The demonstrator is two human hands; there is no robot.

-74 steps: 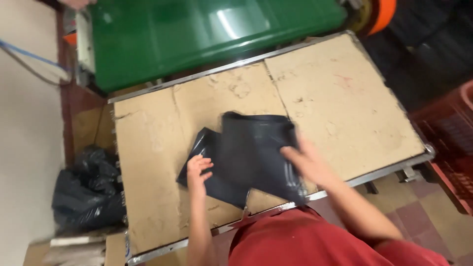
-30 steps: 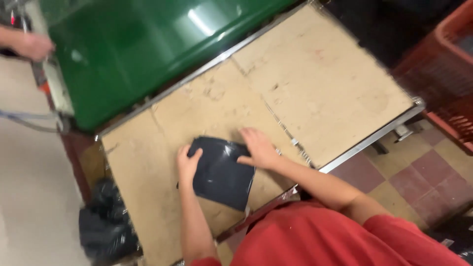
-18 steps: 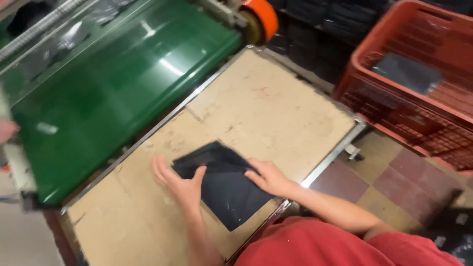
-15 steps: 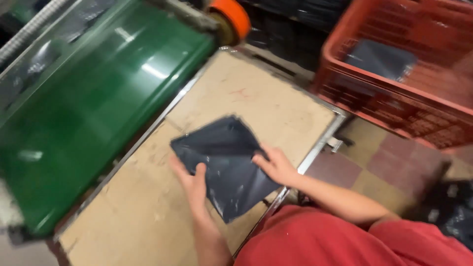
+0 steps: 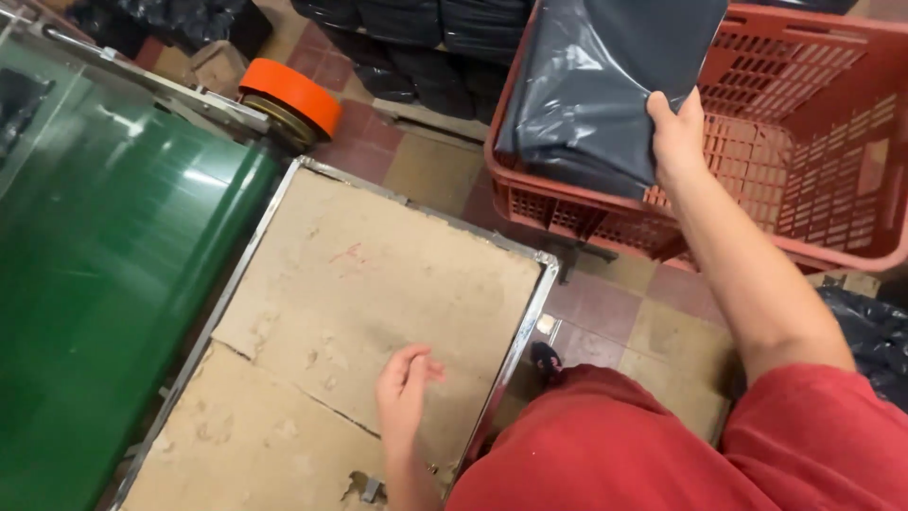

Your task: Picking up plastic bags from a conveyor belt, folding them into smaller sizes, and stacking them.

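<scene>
My right hand (image 5: 677, 132) grips a folded dark grey plastic bag (image 5: 596, 80) and holds it over the near left corner of a red plastic crate (image 5: 804, 199). The bag hangs partly inside the crate, its lower edge resting near the crate's front wall. My left hand (image 5: 405, 383) hovers with loose, parted fingers just above the cardboard-covered table (image 5: 359, 284), near its right metal edge, holding nothing.
A green conveyor belt (image 5: 104, 274) runs along the table's left side, with an orange roller (image 5: 288, 95) at its end. Stacks of dark bags (image 5: 416, 38) lie on the tiled floor behind. More black plastic (image 5: 870, 331) sits at the right.
The bag was flat on the table under both hands; my right hand has lifted it and carried it right to the red crate. My left hand stayed over the table.
</scene>
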